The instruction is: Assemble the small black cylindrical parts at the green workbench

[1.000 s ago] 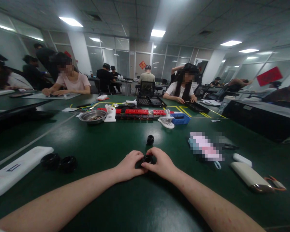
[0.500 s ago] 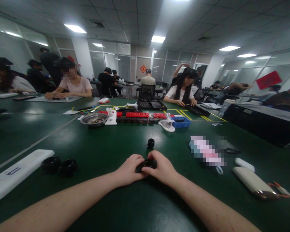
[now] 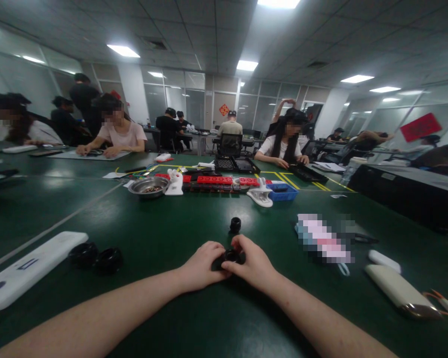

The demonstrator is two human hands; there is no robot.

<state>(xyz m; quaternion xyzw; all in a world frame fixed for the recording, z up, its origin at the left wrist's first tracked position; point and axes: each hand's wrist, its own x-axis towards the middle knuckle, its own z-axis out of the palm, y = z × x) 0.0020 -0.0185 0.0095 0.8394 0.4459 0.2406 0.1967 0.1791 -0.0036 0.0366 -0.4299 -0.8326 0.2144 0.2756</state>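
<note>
Far left of the hands lies a white flat case (image 3: 30, 268), then two black rings (image 3: 96, 257) side by side. The left hand (image 3: 201, 266) and right hand (image 3: 252, 266) both pinch a small black ring part (image 3: 231, 256) between them on the green table (image 3: 164, 223). Just beyond sits a black cap (image 3: 235, 224). Right lie a blurred item (image 3: 323, 237) and a cream power bank (image 3: 399, 292). People work at tables in a glass-walled office. No writing is readable.
</note>
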